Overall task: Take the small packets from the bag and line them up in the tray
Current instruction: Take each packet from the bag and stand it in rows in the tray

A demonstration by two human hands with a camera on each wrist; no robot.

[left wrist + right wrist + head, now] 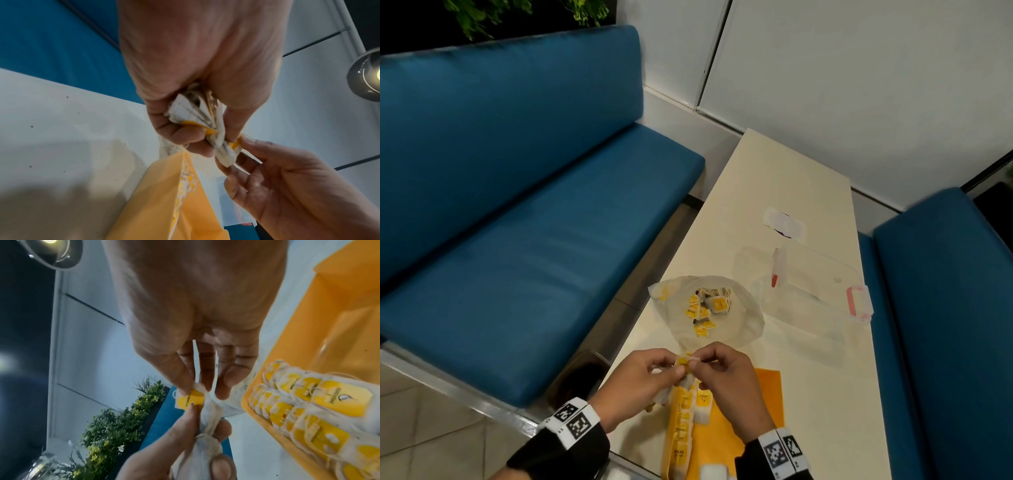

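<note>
Left hand clenching a small bunch of white-and-yellow paper packets, fingers curled tight round them. Right hand pinching one yellow-tagged packet between thumb and fingertips, right against the left hand's bunch. Both hands hovering just above the flat orange tray at the near end of the cream table. Lying in the tray: rows of packets, overlapping, yellow tags upward. Sitting just beyond the hands: a translucent white plastic bag, mouth open, more packets inside. Resting near the bag, to its right: a clear plastic lidded box with pink clasps.
</note>
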